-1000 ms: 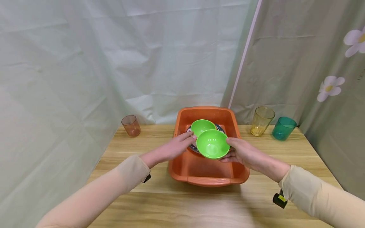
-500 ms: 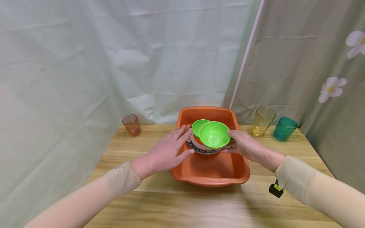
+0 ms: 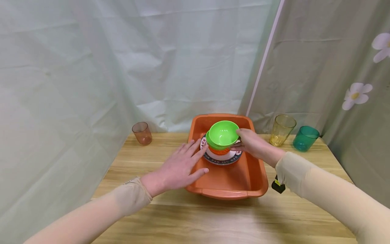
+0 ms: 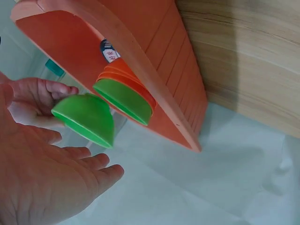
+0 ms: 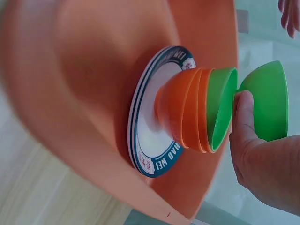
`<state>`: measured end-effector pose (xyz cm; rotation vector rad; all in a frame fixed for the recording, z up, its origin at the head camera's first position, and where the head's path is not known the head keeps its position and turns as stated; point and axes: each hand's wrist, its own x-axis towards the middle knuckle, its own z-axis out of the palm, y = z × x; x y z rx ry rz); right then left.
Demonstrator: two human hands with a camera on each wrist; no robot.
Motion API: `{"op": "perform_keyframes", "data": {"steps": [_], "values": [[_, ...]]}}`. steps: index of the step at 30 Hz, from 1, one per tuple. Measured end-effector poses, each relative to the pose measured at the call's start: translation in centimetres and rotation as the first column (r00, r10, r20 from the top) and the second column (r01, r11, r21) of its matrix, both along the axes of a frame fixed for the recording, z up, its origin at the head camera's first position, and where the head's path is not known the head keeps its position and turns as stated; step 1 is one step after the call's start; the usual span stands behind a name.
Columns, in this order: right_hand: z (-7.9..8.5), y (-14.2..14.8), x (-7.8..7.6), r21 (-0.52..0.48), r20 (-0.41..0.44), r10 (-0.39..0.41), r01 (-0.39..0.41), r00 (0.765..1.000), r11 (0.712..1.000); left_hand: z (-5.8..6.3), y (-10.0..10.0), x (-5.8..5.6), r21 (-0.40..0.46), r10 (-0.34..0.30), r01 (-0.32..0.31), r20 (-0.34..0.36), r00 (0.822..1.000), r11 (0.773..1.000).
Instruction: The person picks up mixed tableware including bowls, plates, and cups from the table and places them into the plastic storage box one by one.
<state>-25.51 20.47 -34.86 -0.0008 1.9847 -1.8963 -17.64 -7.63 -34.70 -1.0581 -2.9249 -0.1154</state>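
My right hand (image 3: 254, 144) grips a green bowl (image 3: 223, 133) by its right side, thumb at the rim. That bowl is just above a stack in the orange basin (image 3: 225, 193). Topping the stack is another green bowl (image 5: 220, 108), nested in several orange bowls (image 5: 180, 108). Under them lie patterned plates (image 5: 140, 145) with dark blue rims and lettering. My left hand (image 3: 176, 167) is held flat with spread fingers over the basin's left edge, holding nothing. In the left wrist view, the held green bowl (image 4: 86, 117) tilts apart from the stacked one.
A pinkish-brown cup (image 3: 142, 134) stands on the wooden table (image 3: 140, 159) left of the basin. To the right are a yellow glass (image 3: 281, 130) and a teal cup (image 3: 305, 139). A pale curtain (image 3: 182, 67) hangs behind the table.
My right hand has carried the green bowl away from me and slightly left, over the stack. My left hand has drawn back from near the bowls to the basin's left edge, fingers spreading.
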Motion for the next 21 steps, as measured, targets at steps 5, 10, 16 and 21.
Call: {"op": "perform_keyframes", "data": {"steps": [5, 10, 16, 21], "values": [[-0.3, -0.7, -1.2, 0.054, -0.007, -0.010, 0.010, 1.000, 0.999, -0.4, 0.1, -0.1, 0.007, 0.000, 0.000, 0.006, 1.000, 1.000], [-0.7, -0.8, -1.9, 0.144, -0.029, 0.006, -0.002, 1.000, 0.990, -0.6, 0.2, -0.2, 0.004, 0.001, -0.001, 0.012, 1.000, 1.000], [-1.0, -1.0, -2.5, 0.202, -0.047, 0.004, 0.005, 0.999, 0.979, -0.6, 0.2, -0.3, 0.001, 0.009, -0.009, 0.034, 0.999, 1.000], [-1.0, -1.2, -2.6, 0.232, -0.051, -0.007, 0.019, 0.999, 0.972, -0.6, 0.3, -0.5, -0.004, 0.013, -0.013, 0.040, 0.999, 1.000]]}}
